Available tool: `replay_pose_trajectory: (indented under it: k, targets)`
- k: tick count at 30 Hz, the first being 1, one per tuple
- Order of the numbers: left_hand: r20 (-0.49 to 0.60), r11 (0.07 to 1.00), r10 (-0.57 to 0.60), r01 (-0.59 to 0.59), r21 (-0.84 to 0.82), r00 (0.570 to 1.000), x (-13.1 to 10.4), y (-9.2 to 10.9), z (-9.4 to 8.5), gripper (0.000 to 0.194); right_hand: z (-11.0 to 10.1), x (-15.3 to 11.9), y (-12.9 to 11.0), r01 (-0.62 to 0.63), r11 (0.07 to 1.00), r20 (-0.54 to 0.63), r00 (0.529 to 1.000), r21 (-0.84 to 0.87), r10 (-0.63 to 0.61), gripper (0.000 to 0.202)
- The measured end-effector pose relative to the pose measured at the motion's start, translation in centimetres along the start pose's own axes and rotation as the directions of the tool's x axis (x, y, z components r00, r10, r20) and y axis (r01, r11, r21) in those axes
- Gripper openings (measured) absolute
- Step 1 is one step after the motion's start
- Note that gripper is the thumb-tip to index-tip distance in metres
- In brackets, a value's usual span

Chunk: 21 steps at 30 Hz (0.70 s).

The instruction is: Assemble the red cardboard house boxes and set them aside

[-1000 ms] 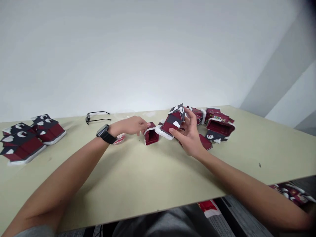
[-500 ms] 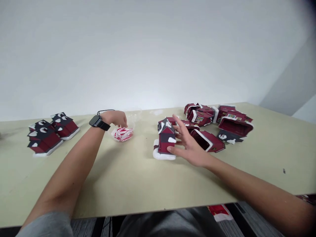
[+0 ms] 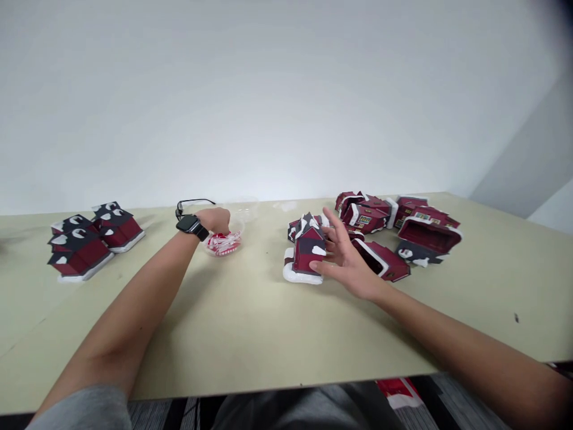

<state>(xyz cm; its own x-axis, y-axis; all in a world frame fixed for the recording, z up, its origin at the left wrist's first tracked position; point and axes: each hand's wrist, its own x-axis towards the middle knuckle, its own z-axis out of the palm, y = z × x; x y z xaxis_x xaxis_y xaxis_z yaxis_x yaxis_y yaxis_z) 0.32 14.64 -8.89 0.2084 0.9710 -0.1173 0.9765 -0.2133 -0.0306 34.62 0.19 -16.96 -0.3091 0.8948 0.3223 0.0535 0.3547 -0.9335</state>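
Observation:
My right hand point(image 3: 347, 263) is on a small dark-red model house point(image 3: 308, 255) with a dark, snow-patched roof and a white base. Its thumb presses the house's near side, and the fingers spread behind it, partly hidden. The house stands upright on the table. My left hand point(image 3: 215, 221), with a black watch on the wrist, is closed and reaches down into a clear plastic bowl point(image 3: 208, 249). Red-and-white striped pieces point(image 3: 224, 243) lie in the bowl under its fingertips. Whatever those fingers pinch is hidden.
Several matching houses point(image 3: 83, 254) stand upright at the left. More houses point(image 3: 427, 230) lie tipped over at the right, some showing hollow undersides. A pair of black glasses point(image 3: 179, 209) lies behind my left wrist. The pale table point(image 3: 242, 334) meets a white wall.
My left hand has sunk lower into the bowl, its fingers now among the striped pieces. The house has turned slightly under my right hand. The view has shifted a little.

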Motion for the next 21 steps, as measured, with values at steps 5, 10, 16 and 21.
replay_pose_trajectory:
  k: [5,10,16,21]
  targets:
    - [-0.068,0.998,0.039,-0.042,-0.044,0.997,-2.5,1.6,-3.6,0.026,-0.2,0.6,0.3,-0.001,0.967,-0.057,0.998,0.256,0.017,0.109]
    - [-0.261,0.799,0.430,-0.499,-0.336,0.864,-6.6,7.3,-6.0,0.031,-0.4,0.8,-0.3,-0.074,0.888,-0.029,0.995,0.454,0.097,0.077]
    - [-0.479,0.560,0.588,-0.756,-0.340,0.651,-9.1,12.6,-4.6,0.024,-0.8,0.7,-2.2,-0.205,0.776,0.140,0.979,0.596,0.151,0.045]
    - [-0.598,0.544,0.567,-0.803,-0.244,0.566,-8.8,13.4,-3.5,0.016,-0.9,0.6,-2.9,-0.206,0.719,0.161,0.978,0.664,0.132,0.038]
